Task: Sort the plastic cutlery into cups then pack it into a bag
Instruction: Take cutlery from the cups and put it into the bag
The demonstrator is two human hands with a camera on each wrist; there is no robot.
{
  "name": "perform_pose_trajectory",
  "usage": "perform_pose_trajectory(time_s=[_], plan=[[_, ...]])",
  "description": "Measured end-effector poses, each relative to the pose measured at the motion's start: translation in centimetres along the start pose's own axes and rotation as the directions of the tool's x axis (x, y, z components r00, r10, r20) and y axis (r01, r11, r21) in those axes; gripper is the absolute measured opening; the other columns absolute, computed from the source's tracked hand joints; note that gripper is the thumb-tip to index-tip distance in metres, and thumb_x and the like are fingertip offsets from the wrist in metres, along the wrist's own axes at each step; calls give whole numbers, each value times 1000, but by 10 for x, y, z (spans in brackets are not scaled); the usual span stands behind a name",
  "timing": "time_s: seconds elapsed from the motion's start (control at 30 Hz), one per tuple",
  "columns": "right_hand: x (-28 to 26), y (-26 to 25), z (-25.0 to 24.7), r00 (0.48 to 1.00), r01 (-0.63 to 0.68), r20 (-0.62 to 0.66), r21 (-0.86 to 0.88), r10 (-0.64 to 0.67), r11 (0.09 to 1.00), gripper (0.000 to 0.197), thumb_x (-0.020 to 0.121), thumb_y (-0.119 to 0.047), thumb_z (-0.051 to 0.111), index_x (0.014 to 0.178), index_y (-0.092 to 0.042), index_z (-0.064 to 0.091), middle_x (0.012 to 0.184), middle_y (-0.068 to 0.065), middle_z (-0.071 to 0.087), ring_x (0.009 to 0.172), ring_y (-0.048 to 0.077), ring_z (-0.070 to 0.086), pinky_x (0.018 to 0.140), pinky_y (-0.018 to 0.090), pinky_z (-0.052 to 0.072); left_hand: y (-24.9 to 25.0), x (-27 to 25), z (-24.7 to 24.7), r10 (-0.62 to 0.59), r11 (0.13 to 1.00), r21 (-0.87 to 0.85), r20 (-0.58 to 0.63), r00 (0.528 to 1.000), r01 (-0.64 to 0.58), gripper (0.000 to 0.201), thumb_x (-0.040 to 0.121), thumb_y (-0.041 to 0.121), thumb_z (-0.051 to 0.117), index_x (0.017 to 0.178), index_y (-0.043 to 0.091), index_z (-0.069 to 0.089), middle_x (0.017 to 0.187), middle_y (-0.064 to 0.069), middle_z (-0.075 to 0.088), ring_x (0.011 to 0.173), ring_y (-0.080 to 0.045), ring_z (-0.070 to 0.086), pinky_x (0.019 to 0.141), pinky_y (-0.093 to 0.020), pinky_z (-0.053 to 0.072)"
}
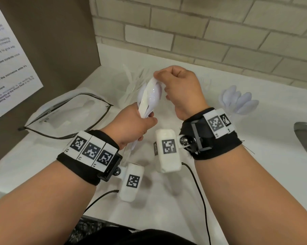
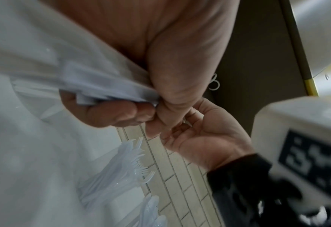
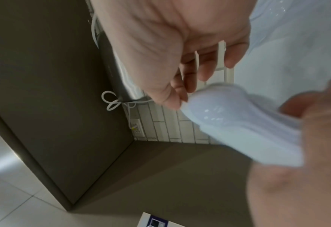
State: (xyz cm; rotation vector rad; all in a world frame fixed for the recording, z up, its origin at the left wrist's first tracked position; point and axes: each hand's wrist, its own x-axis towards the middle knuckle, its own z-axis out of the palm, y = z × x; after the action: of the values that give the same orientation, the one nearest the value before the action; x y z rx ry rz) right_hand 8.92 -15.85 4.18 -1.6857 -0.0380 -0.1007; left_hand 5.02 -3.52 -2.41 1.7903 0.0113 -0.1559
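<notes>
A bundle of white plastic spoons (image 1: 150, 96) is held above the white counter (image 1: 166, 200). My left hand (image 1: 143, 128) grips the handles low down, and they show as a blurred bundle (image 2: 106, 86) in the left wrist view. At the top, my right hand (image 1: 159, 76) pinches the bowl ends with thumb and forefinger; its thumb meets the glossy spoon bowls (image 3: 229, 116). A clear zip bag (image 1: 66, 114) with a black rim lies open on the left. More spoons (image 1: 239, 101) stand bowls-up on the right, and forks (image 1: 131, 80) stand behind the hands; any cups are hard to make out.
A brick-tiled wall (image 1: 202, 32) runs along the back. On the left, a brown panel (image 1: 52, 41) carries a printed notice (image 1: 8, 59). A metal sink edge (image 1: 306, 135) shows at the far right. Forks (image 2: 129, 165) stand close to the wall.
</notes>
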Motion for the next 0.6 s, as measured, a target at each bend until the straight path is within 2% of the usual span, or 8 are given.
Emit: perform_pose_trajectory(time_s=[0.1,0.17,0.23,0.3,0.37,0.43,0.53,0.6], plan=[[2,-19,-5,993,54,-114,161,-36,986,13,100,-24,44,89,-20,50,77,-1,69,64,11,63,62,25,48,-3,0,2,13,995,102,43,999,-17,16,82,10,59,70,12,48,60,-5,47,47,-16,41,43,-22,37],[1,-34,-11,973,174,-198,311,-115,934,18,104,-27,29,94,-18,40,67,6,67,62,23,68,61,32,55,-6,2,3,1,990,143,47,999,-7,17,80,11,55,67,13,45,58,-5,45,45,-15,41,42,-20,36],[-2,-46,-19,927,335,-291,353,-237,874,20,105,-27,25,95,-15,37,64,14,54,52,31,60,54,37,56,-8,4,4,-35,993,114,30,999,31,15,81,15,56,69,12,46,61,-5,48,43,-13,44,44,-20,40],[-3,-47,-22,885,435,-308,287,-348,853,17,104,-23,29,92,-16,39,65,13,43,47,23,45,44,29,48,-9,8,4,-82,996,42,-30,996,83,15,83,16,59,73,11,48,63,-6,49,45,-14,47,45,-21,43],[-4,-37,-20,907,399,-187,103,-376,911,15,99,-24,46,86,-17,46,58,1,43,46,16,40,45,25,39,-8,12,3,-86,995,35,-116,990,90,20,84,21,63,75,10,49,61,-6,47,45,-17,46,44,-22,44],[-5,-20,-14,957,285,9,-206,-289,936,17,87,-28,66,76,-19,58,57,-7,51,49,10,46,52,26,40,-8,17,2,-45,996,66,-183,982,58,23,82,26,66,80,9,50,64,-5,50,46,-20,48,45,-24,43],[-13,5,-2,967,228,215,-486,-137,844,21,77,-30,77,71,-11,68,61,-6,59,52,5,51,54,22,42,-4,19,3,-39,997,53,-198,979,50,40,78,33,66,112,15,56,90,-2,64,58,-18,58,47,-24,45],[-16,13,5,966,217,239,-559,-96,800,35,75,-38,78,60,-9,63,55,-4,55,48,5,49,47,14,37,-3,20,5,-17,999,44,-184,983,26,35,81,28,63,116,23,59,94,-1,68,64,-15,59,46,-21,45]])
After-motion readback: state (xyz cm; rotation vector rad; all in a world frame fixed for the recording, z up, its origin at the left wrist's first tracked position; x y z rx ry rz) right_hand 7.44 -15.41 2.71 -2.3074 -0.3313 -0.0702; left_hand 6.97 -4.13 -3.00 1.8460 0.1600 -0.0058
